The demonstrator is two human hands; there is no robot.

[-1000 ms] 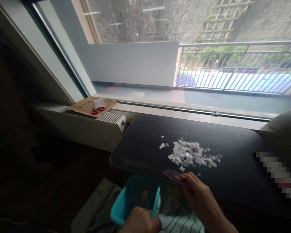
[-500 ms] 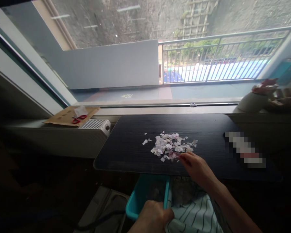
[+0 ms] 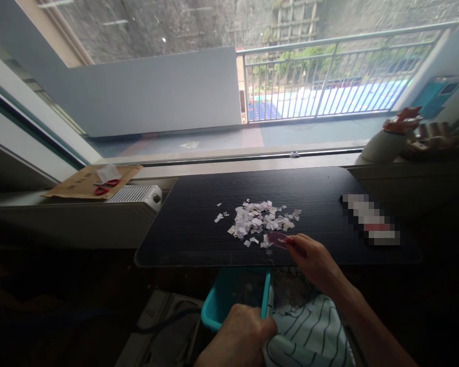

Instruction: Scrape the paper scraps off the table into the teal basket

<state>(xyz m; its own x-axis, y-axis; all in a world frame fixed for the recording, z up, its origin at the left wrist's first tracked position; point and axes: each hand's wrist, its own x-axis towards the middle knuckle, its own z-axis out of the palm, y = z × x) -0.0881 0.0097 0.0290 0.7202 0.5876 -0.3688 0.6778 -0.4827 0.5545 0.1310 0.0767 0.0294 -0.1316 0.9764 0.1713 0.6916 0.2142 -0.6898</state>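
Observation:
My right hand [image 3: 316, 259] pinches a thin, pinkish see-through flat piece [image 3: 277, 240] with a rounded outline; its exact kind is unclear. That piece hovers over or touches the near edge of a loose pile of small white paper scraps [image 3: 254, 219] on the dark table [image 3: 193, 204]. Below the table's front edge, my left hand [image 3: 241, 331] is closed on the near rim of a teal plastic bin [image 3: 210, 315]. The bin's mouth faces up under the table edge, and its dim inside shows little.
A radiator [image 3: 135, 196] stands left of the table. Red-handled scissors [image 3: 101, 190] lie on a brown envelope [image 3: 72, 183] on the sill. A blurred-out object [image 3: 371, 219] lies at the table's right. A white vase-like container [image 3: 382, 145] stands on the right sill.
The view has shifted slightly. My right hand has drawn the pinkish piece back a little from the scraps, so more of it shows. My left hand still grips the bin.

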